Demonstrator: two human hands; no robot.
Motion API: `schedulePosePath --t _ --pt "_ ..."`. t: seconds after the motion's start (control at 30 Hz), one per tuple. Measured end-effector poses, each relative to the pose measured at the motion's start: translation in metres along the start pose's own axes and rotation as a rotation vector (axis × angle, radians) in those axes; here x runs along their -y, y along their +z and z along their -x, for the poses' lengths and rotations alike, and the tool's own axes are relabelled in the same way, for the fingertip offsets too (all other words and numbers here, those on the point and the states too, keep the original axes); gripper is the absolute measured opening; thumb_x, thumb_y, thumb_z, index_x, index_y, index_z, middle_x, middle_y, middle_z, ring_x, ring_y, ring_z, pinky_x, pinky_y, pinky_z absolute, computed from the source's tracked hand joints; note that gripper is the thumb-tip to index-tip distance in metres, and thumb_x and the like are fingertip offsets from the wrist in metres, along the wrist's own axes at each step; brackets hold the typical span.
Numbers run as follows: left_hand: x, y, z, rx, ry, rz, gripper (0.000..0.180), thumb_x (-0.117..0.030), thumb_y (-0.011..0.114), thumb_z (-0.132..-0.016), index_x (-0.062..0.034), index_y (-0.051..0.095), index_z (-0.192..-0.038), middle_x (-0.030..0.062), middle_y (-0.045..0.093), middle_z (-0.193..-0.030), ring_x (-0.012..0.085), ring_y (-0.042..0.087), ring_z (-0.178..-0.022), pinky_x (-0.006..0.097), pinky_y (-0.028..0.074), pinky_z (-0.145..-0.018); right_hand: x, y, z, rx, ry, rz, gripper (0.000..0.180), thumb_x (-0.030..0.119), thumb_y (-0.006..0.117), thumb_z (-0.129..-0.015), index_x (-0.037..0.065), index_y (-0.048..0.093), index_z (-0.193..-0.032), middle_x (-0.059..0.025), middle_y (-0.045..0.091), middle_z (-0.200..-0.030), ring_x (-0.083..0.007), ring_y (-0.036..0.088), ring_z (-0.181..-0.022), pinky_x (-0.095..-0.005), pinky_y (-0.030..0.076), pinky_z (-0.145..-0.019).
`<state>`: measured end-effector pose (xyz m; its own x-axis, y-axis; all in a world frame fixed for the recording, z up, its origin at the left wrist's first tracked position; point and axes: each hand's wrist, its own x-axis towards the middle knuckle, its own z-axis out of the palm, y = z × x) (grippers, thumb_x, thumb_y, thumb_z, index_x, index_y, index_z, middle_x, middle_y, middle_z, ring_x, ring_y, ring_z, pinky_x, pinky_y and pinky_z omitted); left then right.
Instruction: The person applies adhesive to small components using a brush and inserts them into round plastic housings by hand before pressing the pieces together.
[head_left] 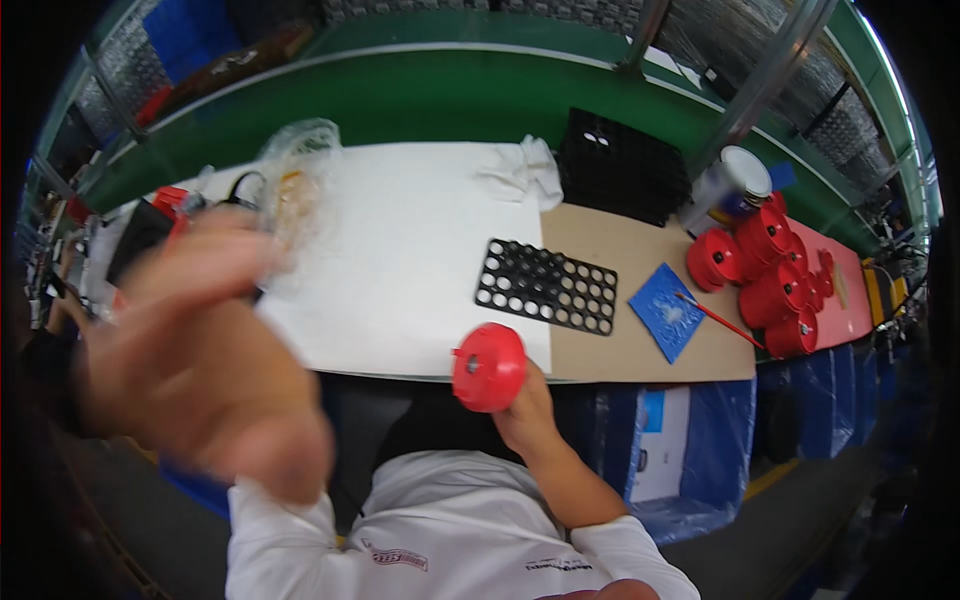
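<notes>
My right hand (527,418) is closed around a red round plastic housing (489,368) and holds it just off the table's front edge. A small dark hub shows in the middle of the housing's face. Large and close to the camera, my left hand (210,350) is raised at the left, smeared by motion, so its fingers cannot be read. Beyond the housing lies a black tray with round holes (560,290); small black parts sit in some of its holes. Right of the tray, a blue square sheet (663,312) carries a whitish smear and a red-handled brush (722,322).
Several red housings (775,285) are piled at the right beside a metal can (730,185). Stacked black trays (620,165) and a white cloth (525,172) stand at the back. A clear plastic bag (300,185) lies at the left. Below the table's right is a blue-lined bin (722,440).
</notes>
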<state>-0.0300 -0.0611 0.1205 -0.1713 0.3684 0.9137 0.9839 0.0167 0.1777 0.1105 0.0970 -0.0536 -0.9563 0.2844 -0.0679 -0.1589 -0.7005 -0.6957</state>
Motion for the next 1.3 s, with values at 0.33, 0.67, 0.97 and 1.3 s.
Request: schedulePosePath --t 0.33,0.67,0.97,1.3 --pt "-0.013 0.054 0.103 0.304 -0.784 0.57 0.071 -0.038 0.072 -0.086 0.0004 0.045 -0.139 0.0167 0.055 -0.129 0.0241 0.053 -0.118 0.037 0.04 -0.103 0.007 0.002 0.002 -0.083 -0.232 0.226 0.037 0.025 0.065 -0.093 0.0 0.059 -0.119 -0.0071 0.064 -0.108 -0.0143 0.062 -0.098 -0.03 0.05 -0.087" --pt "-0.025 0.041 0.103 0.751 -1.078 0.783 0.085 -0.038 0.072 -0.084 -0.0046 0.029 -0.149 0.0208 0.055 -0.124 0.027 0.06 -0.102 0.035 0.051 -0.083 -0.003 0.007 0.005 -0.11 -0.349 0.691 0.049 0.027 0.075 -0.078 -0.002 0.061 -0.115 -0.0076 0.064 -0.104 -0.0164 0.062 -0.094 -0.0295 0.05 -0.082" --pt "-0.013 0.026 0.107 0.726 -0.653 0.733 0.093 -0.024 0.078 -0.075 -0.005 0.027 -0.15 0.0191 0.044 -0.138 0.0309 0.051 -0.12 0.039 0.045 -0.099 0.005 0.017 0.009 -0.043 -0.145 0.607 0.045 0.029 0.069 -0.083 -0.005 0.061 -0.111 -0.009 0.066 -0.102 -0.0169 0.063 -0.093 -0.0303 0.049 -0.084" --pt "0.002 -0.077 0.028 -0.305 -0.277 0.71 0.081 -0.024 0.076 -0.077 0.0021 0.035 -0.142 0.0132 0.052 -0.122 0.02 0.054 -0.103 0.035 0.043 -0.093 0.001 0.012 0.003 -0.033 -0.131 0.671 0.047 0.032 0.067 -0.083 -0.005 0.061 -0.111 -0.0099 0.065 -0.1 -0.0177 0.063 -0.091 -0.0314 0.05 -0.083"
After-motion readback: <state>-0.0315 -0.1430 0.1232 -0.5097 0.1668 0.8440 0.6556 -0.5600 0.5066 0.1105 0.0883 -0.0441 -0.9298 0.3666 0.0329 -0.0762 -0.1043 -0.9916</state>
